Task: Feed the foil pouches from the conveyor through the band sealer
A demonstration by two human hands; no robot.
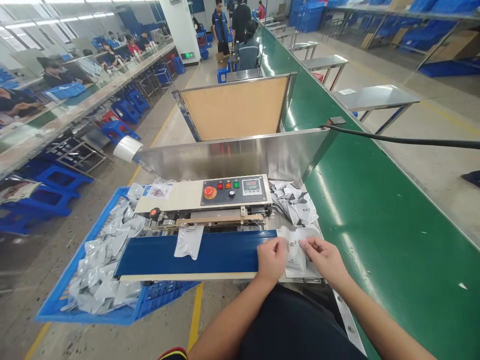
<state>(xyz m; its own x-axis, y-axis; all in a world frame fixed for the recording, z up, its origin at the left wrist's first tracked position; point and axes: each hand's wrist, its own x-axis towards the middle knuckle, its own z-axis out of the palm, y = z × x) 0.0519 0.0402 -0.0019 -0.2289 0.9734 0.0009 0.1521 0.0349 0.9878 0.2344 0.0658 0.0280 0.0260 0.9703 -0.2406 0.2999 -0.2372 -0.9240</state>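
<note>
Between my two hands is a small white plastic pouch (295,259) with printed marks, at the right end of the band sealing machine (176,194). My left hand (272,260) is closed in a pinch at the pouch's left side. My right hand (325,257) pinches its right edge with thumb and forefinger. Another white pouch (189,242) hangs from the sealing band, lying over the blue conveyor belt (228,252). A pile of silvery white pouches (298,202) lies just beyond my hands.
A blue crate (52,300) full of pouches stands left of the machine. A long green conveyor (393,215) runs along my right, crossed by a black cable (405,139). A steel panel (232,152) rises behind the machine. People sit and stand farther off.
</note>
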